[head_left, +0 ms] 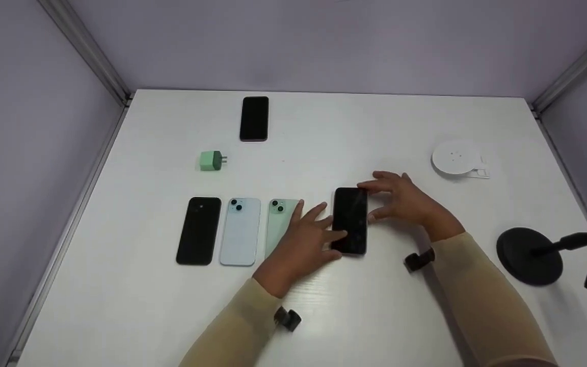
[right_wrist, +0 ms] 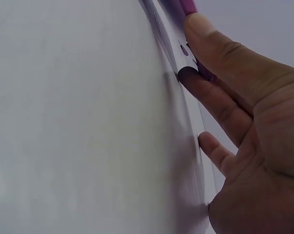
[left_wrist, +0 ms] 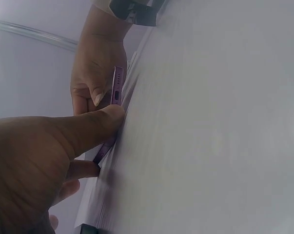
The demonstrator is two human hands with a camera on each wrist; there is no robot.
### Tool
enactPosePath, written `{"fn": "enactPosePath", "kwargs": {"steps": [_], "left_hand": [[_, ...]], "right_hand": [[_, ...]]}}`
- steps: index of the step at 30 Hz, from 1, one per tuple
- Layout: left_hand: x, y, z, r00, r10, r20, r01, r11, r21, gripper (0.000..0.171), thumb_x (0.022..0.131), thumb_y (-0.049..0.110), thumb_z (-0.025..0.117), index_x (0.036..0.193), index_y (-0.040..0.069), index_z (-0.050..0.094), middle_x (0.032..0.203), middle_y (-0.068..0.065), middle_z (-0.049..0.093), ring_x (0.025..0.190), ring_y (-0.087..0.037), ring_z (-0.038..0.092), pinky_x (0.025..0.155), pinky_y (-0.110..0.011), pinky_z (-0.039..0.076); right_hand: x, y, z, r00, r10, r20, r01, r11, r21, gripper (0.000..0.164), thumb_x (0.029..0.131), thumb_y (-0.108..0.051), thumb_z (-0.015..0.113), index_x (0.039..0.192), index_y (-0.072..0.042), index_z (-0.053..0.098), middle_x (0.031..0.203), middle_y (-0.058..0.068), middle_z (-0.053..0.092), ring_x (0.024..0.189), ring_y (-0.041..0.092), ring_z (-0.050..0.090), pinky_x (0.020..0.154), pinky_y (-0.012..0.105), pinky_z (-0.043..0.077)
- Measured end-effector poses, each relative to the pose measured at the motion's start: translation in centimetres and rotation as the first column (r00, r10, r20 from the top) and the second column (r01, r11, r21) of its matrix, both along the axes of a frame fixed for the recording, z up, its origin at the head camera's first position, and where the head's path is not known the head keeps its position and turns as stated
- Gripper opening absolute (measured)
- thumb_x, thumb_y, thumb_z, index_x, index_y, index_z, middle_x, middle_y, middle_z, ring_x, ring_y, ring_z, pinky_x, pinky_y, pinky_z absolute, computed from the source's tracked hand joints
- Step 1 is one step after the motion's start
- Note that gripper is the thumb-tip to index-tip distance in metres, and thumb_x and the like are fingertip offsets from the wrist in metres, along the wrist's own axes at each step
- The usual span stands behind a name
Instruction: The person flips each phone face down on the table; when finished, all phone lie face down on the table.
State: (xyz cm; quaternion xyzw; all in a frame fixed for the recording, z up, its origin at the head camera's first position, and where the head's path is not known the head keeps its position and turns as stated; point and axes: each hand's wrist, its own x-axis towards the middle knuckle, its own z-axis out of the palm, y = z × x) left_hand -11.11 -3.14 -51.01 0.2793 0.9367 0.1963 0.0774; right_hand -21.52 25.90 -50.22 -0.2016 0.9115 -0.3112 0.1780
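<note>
- Head: left hand and right hand pinched phone by its edges; it sat between their fingers, screen up.
- Head: green phone lay partly hidden by left fingers; blue phone, then black phone lined up left of them; plug and far phone sat beyond them.
- Head: puck lay right of and beyond right fingers; stand stood to their right.
- Left wrist: left thumb pressed phone's purple edge; phone-table contact unclear.
- Right wrist: right thumb touched purple edge; phone ran out of frame.

handled phone: black-faced, purple-edged | mint phone | pale-blue phone | leftmost black phone | two-tone green charger
</note>
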Motion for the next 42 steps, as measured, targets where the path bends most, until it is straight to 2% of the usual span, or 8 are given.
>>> {"fn": "enactPosePath", "kwargs": {"steps": [3,10,15,23,28,31,36,42], "left_hand": [[0.0,-0.1,-0.1,1.000,0.001,0.004,-0.001,1.000,0.007,0.048,0.101,0.049,0.076,0.147,0.036,0.070,0.163,-0.002,0.059,0.168,-0.025,0.027,0.138,-0.060,0.007],[-0.2,-0.2,-0.5,0.999,0.016,0.028,-0.019,0.995,0.103,0.052,0.096,0.047,0.082,0.146,0.033,0.072,0.159,-0.002,0.062,0.168,-0.024,0.029,0.138,-0.060,0.007],[-0.2,-0.2,-0.8,0.999,0.021,0.036,-0.027,0.988,0.155,0.055,0.095,0.044,0.085,0.146,0.032,0.072,0.158,-0.003,0.063,0.168,-0.024,0.029,0.138,-0.060,0.007],[0.1,0.2,-0.8,0.998,0.012,0.069,-0.025,0.980,0.199,0.062,0.095,0.041,0.086,0.153,0.034,0.065,0.151,0.006,0.069,0.167,-0.021,0.030,0.139,-0.054,0.001],[0.3,0.4,-0.7,0.997,-0.001,0.072,-0.015,0.975,0.222,0.081,0.097,0.036,0.085,0.165,0.049,0.042,0.146,0.007,0.072,0.165,-0.022,0.036,0.140,-0.052,0.000],[0.3,0.5,-0.7,0.998,-0.035,0.046,0.024,0.977,0.211,0.090,0.098,0.032,0.084,0.167,0.055,0.030,0.151,0.006,0.069,0.162,-0.026,0.041,0.140,-0.052,0.002],[0.4,0.6,-0.5,0.995,-0.095,0.001,0.093,0.974,0.205,0.085,0.099,0.027,0.083,0.167,0.050,0.037,0.149,0.009,0.070,0.159,-0.033,0.046,0.140,-0.053,0.006],[0.6,0.5,-0.5,0.995,-0.088,0.039,0.077,0.972,0.220,0.080,0.100,0.028,0.082,0.167,0.047,0.042,0.149,0.006,0.070,0.159,-0.031,0.046,0.140,-0.052,0.007]], "right_hand": [[0.0,0.0,-0.2,1.000,0.001,-0.003,-0.001,1.000,-0.022,0.077,0.084,-0.030,0.096,0.154,-0.022,0.065,0.173,0.025,0.038,0.165,0.047,0.027,0.132,0.074,-0.005],[0.4,0.4,-0.5,0.999,0.016,-0.035,-0.021,0.988,-0.152,0.076,0.085,-0.022,0.095,0.155,-0.020,0.064,0.135,0.013,0.077,0.157,0.038,0.043,0.133,0.073,-0.007],[0.8,0.3,-0.6,0.999,0.011,-0.034,-0.019,0.971,-0.240,0.077,0.084,-0.020,0.095,0.155,-0.020,0.064,0.134,0.010,0.077,0.147,0.035,0.055,0.134,0.071,-0.007],[1.4,0.1,-0.7,1.000,-0.031,0.002,0.030,0.945,-0.324,0.076,0.084,-0.015,0.095,0.154,-0.016,0.064,0.129,0.012,0.079,0.139,0.030,0.059,0.135,0.069,-0.005],[1.6,-0.2,-0.6,0.999,-0.035,0.016,0.038,0.933,-0.359,0.073,0.086,-0.014,0.094,0.153,-0.012,0.064,0.127,0.013,0.079,0.139,0.028,0.058,0.136,0.065,0.006],[1.6,-0.3,-0.7,0.999,-0.034,0.014,0.037,0.926,-0.375,0.072,0.087,-0.012,0.093,0.152,-0.010,0.064,0.126,0.014,0.079,0.138,0.026,0.059,0.134,0.064,0.013],[1.7,-0.4,-0.8,0.999,-0.053,-0.011,0.045,0.933,-0.357,0.069,0.088,-0.015,0.092,0.152,-0.011,0.065,0.122,0.014,0.081,0.134,0.020,0.062,0.134,0.070,0.001],[1.8,-0.9,-1.0,0.999,-0.050,-0.018,0.039,0.914,-0.404,0.068,0.089,-0.010,0.091,0.152,-0.007,0.064,0.118,0.016,0.081,0.130,0.013,0.062,0.134,0.070,-0.006]]}}
